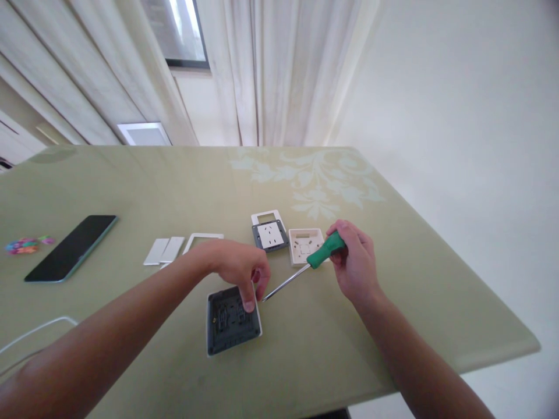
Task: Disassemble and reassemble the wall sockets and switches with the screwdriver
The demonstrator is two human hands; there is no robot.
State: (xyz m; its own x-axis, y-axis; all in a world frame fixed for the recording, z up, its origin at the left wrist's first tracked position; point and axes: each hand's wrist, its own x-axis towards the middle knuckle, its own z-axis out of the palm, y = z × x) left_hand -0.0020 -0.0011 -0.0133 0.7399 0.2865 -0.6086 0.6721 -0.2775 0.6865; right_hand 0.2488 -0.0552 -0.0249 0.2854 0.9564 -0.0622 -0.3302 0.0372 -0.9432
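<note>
My right hand (356, 262) is wrapped round the green handle of a screwdriver (324, 251). The bare metal shaft slants down to the left, and its tip is beside the right edge of a square wall switch (233, 329). This switch has a dark grey face with openings and a white rim. My left hand (244, 270) reaches over its upper right corner, thumb on the dark face and fingers curled at the edge. Behind the hands are a dark-framed wall socket (271, 234) and a white mounting box (299, 256), which the right hand partly covers.
White rocker plates (163, 251) and a white frame (203, 236) lie left of centre, the frame partly behind my left arm. Another white frame (265, 217) touches the socket. Farther left are a phone (72, 247), colourful small items (26, 245) and a white cable (39, 333).
</note>
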